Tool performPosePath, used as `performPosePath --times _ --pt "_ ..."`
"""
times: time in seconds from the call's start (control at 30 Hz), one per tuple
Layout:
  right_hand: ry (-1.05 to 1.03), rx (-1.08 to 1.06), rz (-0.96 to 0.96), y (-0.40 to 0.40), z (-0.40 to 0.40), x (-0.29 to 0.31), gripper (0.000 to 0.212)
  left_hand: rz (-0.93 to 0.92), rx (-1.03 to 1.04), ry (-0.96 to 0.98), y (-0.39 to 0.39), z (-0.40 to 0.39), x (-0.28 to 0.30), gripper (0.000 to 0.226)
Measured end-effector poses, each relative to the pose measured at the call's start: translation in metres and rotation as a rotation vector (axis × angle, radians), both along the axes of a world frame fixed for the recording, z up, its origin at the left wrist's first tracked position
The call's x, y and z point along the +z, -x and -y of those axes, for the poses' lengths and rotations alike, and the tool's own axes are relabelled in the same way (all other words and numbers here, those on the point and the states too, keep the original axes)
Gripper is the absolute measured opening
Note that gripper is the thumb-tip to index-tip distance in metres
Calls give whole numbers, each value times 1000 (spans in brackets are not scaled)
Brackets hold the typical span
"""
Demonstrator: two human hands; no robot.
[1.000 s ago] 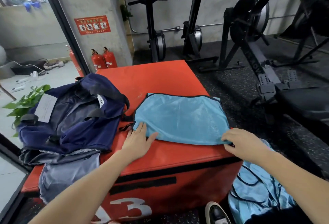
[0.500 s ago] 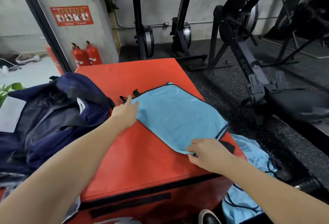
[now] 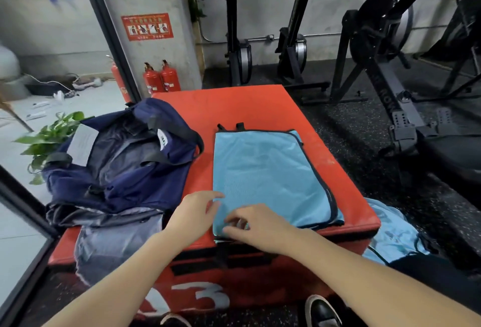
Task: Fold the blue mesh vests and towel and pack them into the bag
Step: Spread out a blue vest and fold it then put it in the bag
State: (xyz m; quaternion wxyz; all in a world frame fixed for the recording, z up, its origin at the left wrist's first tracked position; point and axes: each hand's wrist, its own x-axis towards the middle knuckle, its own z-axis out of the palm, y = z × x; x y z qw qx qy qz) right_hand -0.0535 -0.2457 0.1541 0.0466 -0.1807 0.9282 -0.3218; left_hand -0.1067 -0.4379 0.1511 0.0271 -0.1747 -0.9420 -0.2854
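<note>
Vest (image 3: 268,178) turned lengthwise; two hands (image 3: 197,212) at its near edge.

Our two forearms are bare, no sleeves, watch or rings showing; at the bottom edge of the frame we wear a black low shoe with white sole (image 3: 324,312).

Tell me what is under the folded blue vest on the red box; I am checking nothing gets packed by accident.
The folded blue vest lies flat on the red box, with black straps poking out at both ends. Both hands cover its near corner, so anything beneath it stays hidden.
</note>
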Motion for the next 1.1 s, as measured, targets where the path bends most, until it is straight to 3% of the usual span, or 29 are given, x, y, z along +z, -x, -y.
performPosePath --times 0.17,0.37,0.5,0.63,0.8,0.9,1.0,1.1 --pt "-75 -149 -85 -8 -90 1 32 -7 -190 39 -28 9 -16 31" --pt "-250 -187 -28 -37 -176 -5 31 76 -261 106 -31 21 -28 77" --pt "-188 -240 -54 -44 -199 -18 33 70 -312 140 -34 18 -28 57" --pt "-167 -249 -72 -43 -198 -23 19 40 -278 158 -36 11 -27 46" --pt "-294 -217 -83 -42 -194 -16 5 45 -243 176 -40 6 -19 37" --pt "-261 -166 -85 -47 -190 -13 11 31 -255 202 -40 11 -19 26" --pt "-145 -210 -40 -53 -187 -4 9 -19 -227 108 -45 14 -5 17" --pt "-58 -273 -15 -52 -189 7 10 97 -158 -62 -49 16 19 8"
